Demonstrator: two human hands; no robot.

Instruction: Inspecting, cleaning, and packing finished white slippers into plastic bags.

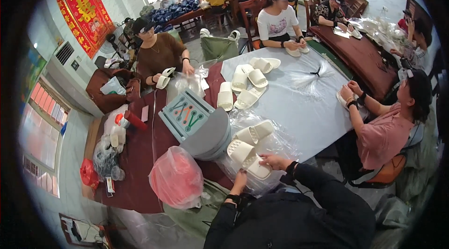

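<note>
A cream slide slipper (249,158) with a wide strap lies tilted just in front of me. My right hand (276,161) grips its heel end at the right edge. At the slipper's near left side, the fingers of my left hand (240,179) are closed on its edge. Right behind it rests a second cream slipper (255,132). Clear plastic film (280,143) spreads under and around the two. Farther back on the table, several more cream slippers (239,78) lie in a loose group.
Left of the slippers stands a grey-blue plastic stool (208,136), beside a clear bag with red contents (177,176). A bundle of clear strips (314,78) lies on the pale tabletop (299,113). Co-workers sit around it; one in pink (388,122) handles a slipper at right.
</note>
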